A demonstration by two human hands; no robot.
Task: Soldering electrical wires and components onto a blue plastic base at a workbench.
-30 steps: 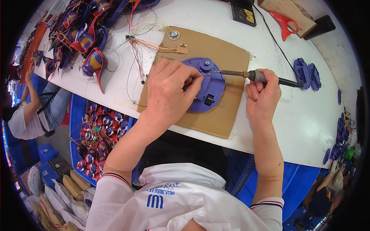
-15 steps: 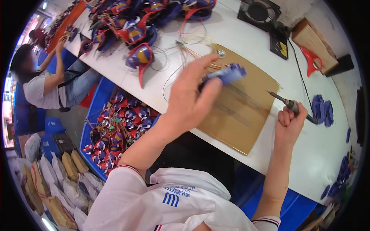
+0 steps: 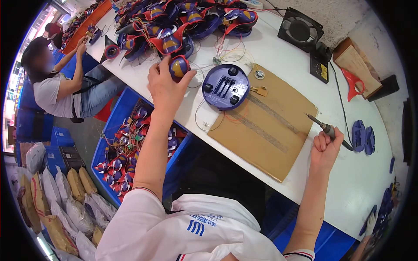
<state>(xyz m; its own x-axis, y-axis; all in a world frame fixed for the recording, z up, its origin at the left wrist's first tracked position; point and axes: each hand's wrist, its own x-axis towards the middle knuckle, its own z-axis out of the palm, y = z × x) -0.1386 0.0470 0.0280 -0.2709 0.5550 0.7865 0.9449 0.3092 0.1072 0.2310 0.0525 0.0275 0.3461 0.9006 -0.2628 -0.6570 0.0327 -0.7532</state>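
Bare desk [image 3: 342,182] borders the cardboard's [image 3: 265,119] right edge; purple base [image 3: 226,87], black wheels [image 3: 234,100] up. Left hand [image 3: 166,89] spans shell [image 3: 179,68], grip unclear; right hand [image 3: 325,148] holds soldering iron [image 3: 325,126].

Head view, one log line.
left hand: at purple-red part | right hand: holding soldering iron | purple base: wheels up, overlapping cardboard

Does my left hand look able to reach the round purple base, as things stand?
Probably yes: the round purple base lies near your left hand, with nothing bulky showing between, though the fingers are around a purple shell.
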